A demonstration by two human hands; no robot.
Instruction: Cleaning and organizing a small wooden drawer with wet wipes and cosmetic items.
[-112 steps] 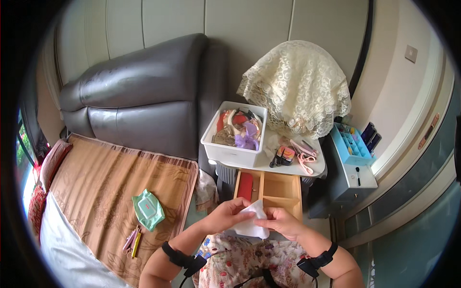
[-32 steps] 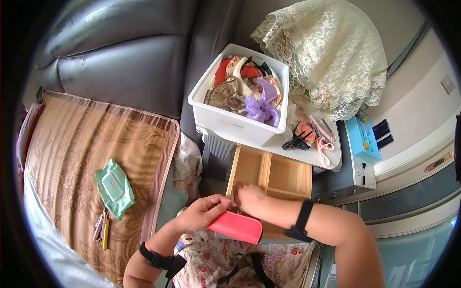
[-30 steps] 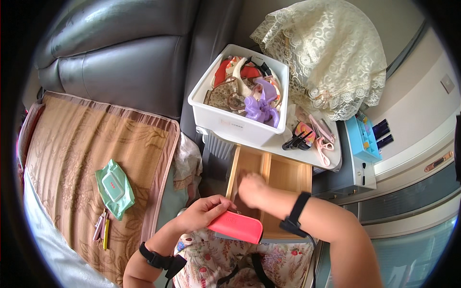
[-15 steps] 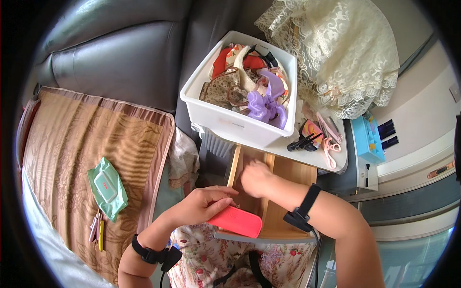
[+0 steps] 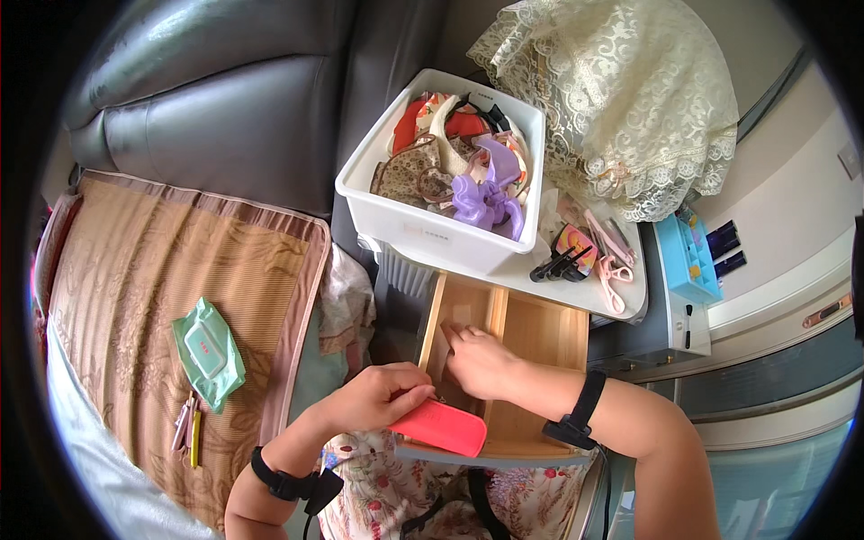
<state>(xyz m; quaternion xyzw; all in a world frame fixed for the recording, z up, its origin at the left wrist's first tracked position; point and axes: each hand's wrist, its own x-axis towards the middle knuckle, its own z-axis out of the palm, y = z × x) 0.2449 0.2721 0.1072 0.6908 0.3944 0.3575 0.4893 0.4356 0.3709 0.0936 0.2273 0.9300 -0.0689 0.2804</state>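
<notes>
My left hand (image 5: pixel 387 397) is closed on the end of a flat, rounded coral-red case (image 5: pixel 441 427), held slanting over the drawer's front left corner. My right hand (image 5: pixel 482 362) reaches down into the left compartment of the open wooden drawer (image 5: pixel 547 337). Its fingers are stretched out and slightly apart, close to the left side wall. Something pale and see-through lies by those fingers, too unclear to name. The palm is hidden from view. A wooden divider splits the drawer, and bare wood shows in its right compartment.
Above the drawer, a white bin (image 5: pixel 432 236) of headbands and a purple bow (image 5: pixel 489 193) stands on a white top. Black clips, pink scissors (image 5: pixel 614 281) and a lace cover (image 5: pixel 621 108) are beside it. A green wipes pack (image 5: pixel 209 353) and pens (image 5: pixel 194 436) lie on the mat at left.
My right hand has drawn back toward me inside the drawer, and its fingers show more. My left hand and the red case have shifted slightly left and down. The view has tilted a little.
</notes>
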